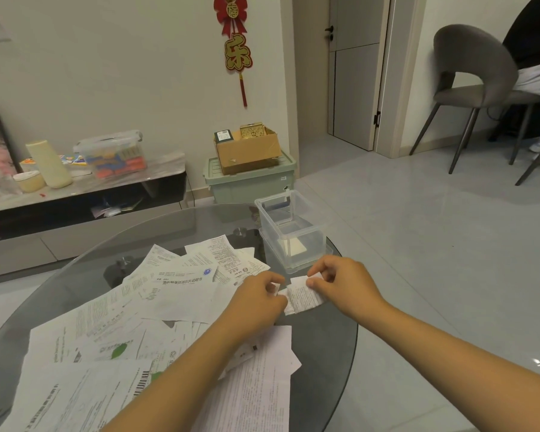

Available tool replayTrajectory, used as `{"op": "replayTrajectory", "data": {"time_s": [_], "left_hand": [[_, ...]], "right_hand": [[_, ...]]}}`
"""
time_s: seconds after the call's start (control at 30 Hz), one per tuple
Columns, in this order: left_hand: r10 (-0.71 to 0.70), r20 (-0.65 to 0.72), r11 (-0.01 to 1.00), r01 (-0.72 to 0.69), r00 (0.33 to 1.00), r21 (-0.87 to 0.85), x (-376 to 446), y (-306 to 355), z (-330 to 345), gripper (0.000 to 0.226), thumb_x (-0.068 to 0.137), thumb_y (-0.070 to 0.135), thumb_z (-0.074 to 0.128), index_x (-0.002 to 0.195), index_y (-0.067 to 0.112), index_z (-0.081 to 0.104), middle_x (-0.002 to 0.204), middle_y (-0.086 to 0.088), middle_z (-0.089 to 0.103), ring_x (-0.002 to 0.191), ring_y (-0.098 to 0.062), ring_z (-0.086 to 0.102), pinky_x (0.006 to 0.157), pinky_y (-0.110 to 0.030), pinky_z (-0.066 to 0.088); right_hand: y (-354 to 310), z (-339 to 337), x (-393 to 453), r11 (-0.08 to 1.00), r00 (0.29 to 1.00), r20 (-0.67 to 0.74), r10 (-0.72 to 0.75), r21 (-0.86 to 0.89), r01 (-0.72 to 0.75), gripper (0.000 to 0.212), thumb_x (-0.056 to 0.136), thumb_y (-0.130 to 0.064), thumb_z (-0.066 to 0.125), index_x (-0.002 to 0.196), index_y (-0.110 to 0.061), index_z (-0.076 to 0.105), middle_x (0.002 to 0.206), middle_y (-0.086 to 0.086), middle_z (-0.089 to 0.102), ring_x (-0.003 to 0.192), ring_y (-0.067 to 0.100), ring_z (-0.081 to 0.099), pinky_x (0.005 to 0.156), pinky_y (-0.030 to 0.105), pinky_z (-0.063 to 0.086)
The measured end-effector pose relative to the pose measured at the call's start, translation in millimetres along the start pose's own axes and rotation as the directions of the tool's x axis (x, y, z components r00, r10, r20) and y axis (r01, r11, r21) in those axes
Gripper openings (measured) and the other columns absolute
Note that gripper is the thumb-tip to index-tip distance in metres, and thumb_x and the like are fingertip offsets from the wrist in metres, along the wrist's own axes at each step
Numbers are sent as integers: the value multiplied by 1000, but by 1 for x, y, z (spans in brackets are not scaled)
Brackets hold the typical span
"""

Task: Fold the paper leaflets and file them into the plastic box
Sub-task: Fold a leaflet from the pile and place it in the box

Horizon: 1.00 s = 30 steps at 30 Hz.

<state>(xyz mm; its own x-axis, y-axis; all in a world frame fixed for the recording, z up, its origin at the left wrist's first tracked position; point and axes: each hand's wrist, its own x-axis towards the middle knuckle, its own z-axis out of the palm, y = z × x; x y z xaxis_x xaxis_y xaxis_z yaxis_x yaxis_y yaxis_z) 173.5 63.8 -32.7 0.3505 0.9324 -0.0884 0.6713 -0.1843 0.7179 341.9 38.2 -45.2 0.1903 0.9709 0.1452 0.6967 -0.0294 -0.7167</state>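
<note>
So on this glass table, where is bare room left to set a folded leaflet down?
Bare glass table lies on the right, between the loose leaflets and the rim, below the clear plastic box. The far edge behind the pile is also free. The left and centre are crowded with paper.

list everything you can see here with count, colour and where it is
small leaflet: one, white, pinched between both hands above the table
loose leaflets: many, white, spread over the table's left half
plastic box: one, clear, far table edge, folded paper inside
glass table: one, dark, round
storage bin: one, green, floor by wall
cardboard box: one, brown, on the bin
lidded tub: one, clear, on the low cabinet
chair: one, grey, right
wall ornament: one, red and gold
left hand: grips leaflet
right hand: pinches leaflet
</note>
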Motion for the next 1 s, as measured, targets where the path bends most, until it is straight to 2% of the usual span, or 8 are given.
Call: {"op": "replayTrajectory", "data": {"time_s": [0.13,0.23,0.37,0.43,0.57,0.73,0.83,1.0], "left_hand": [[55,-25,991,-52,998,122,2,1,8,50,82,33,71,128,20,54,118,2,58,93,-8,55,72,-15,43],[70,-32,983,-63,997,172,5,-1,16,53,78,30,74,127,22,54,116,0,56,97,-11,56,84,-22,48],[85,-34,988,-80,996,136,7,-1,14,56,75,22,77,126,29,53,113,3,47,107,-15,50,92,-25,43],[146,-44,979,-138,988,151,7,0,14,55,76,21,76,125,32,52,109,7,43,105,-12,48,88,-20,39],[229,-75,970,-220,971,104,7,1,18,53,79,14,72,126,29,51,110,9,40,95,-4,47,80,-9,40],[304,-153,951,-310,940,-15,5,3,22,47,85,2,60,126,23,52,123,4,44,105,-2,49,81,-7,46],[398,-180,917,-386,899,103,4,1,23,38,86,5,56,120,23,58,119,12,44,111,-3,46,94,-16,43],[489,-87,845,-447,868,293,2,-5,24,28,91,13,50,111,19,68,120,13,57,118,-2,43,96,-4,24]], "right_hand": [[-2,4,1,999,1000,6,-16,-36,16,5,85,-26,67,88,-23,64,83,-3,66,78,12,61,65,24,51],[-4,8,1,997,999,18,-35,-69,36,7,85,-27,67,90,-25,63,87,-5,65,82,12,61,72,30,53],[-4,7,6,983,992,96,-84,-156,98,36,85,-33,65,120,-27,58,118,-6,58,112,13,49,94,28,43],[-6,4,7,960,986,150,-79,-256,115,35,87,-37,62,120,-28,57,123,-5,53,119,15,41,100,29,33],[-9,-3,9,957,984,162,-72,-266,114,10,90,-33,59,96,-29,53,118,-4,52,118,15,36,99,27,27],[-2,-11,16,990,994,106,-25,-139,40,9,91,-21,57,86,-22,50,99,-2,53,108,16,43,85,26,40],[2,-12,20,989,996,83,-35,-141,46,8,91,-21,58,87,-21,51,95,-1,58,96,16,51,76,27,43],[6,-6,23,976,996,78,-33,-210,49,6,90,-24,59,90,-25,52,104,1,64,88,14,55,73,27,45]]}}
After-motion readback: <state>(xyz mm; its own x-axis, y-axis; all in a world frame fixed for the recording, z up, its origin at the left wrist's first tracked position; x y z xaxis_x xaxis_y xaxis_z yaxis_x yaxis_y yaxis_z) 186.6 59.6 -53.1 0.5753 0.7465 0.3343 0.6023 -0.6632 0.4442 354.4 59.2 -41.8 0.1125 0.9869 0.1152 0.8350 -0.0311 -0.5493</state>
